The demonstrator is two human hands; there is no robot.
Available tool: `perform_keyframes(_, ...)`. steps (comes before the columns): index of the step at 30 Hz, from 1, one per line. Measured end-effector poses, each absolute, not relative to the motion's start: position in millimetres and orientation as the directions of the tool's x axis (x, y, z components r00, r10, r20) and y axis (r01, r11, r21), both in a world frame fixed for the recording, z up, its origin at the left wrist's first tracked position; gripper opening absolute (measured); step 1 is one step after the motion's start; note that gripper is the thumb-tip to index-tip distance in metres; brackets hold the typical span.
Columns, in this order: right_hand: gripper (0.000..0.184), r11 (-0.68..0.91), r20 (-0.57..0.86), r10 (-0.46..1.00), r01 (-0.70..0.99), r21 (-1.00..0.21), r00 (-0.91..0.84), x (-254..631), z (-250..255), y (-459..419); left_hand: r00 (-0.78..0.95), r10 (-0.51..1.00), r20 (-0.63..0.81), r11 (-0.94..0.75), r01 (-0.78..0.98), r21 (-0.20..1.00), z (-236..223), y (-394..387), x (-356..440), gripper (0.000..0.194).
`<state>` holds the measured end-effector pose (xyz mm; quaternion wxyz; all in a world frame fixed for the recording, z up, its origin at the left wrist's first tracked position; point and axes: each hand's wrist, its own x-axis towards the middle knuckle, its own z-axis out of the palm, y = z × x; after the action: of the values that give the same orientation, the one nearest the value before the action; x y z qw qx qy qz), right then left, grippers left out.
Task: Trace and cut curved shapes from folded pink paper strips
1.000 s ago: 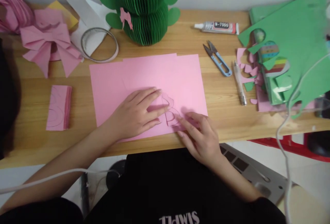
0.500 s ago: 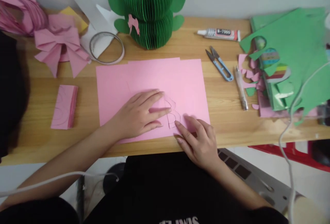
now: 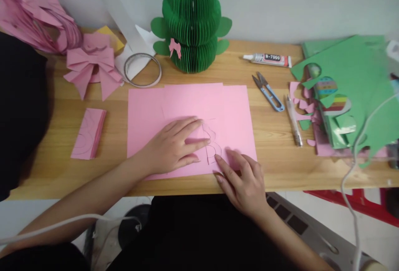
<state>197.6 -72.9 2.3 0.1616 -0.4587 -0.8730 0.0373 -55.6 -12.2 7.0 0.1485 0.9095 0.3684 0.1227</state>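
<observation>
Pink paper sheets (image 3: 235,109) overlap on the wooden table in front of me. A dark pencil-like outline resembling a letter B (image 3: 214,150) shows on the pink paper between my hands. My left hand (image 3: 174,144) lies flat on the paper with its fingers spread, their tips touching the left side of the outline. My right hand (image 3: 245,177) rests at the paper's lower right edge, fingers apart, with its index fingertip by the lower curve of the outline. Neither hand grips anything that I can see.
Left stand a folded pink paper stack (image 3: 89,134), a pink paper bow (image 3: 93,63) and a tape roll (image 3: 142,70). Behind is a green honeycomb paper figure (image 3: 193,34). Right lie a glue tube (image 3: 268,59), thread snips (image 3: 268,92), a pen (image 3: 294,121) and green sheets (image 3: 368,84).
The camera view has tilted up and turned slightly left, so the table's things appear lower and mostly further right. Both hands keep about the same place on the paper.
</observation>
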Motion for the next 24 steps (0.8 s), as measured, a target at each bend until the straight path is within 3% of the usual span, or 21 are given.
perform_keyframes(24,0.036,0.594,0.302,0.795,0.777,-0.210,-0.526,196.1,1.7,-72.0,0.722,0.679,0.134,-0.717,0.613,0.331,9.5,-11.0,-55.3,0.043)
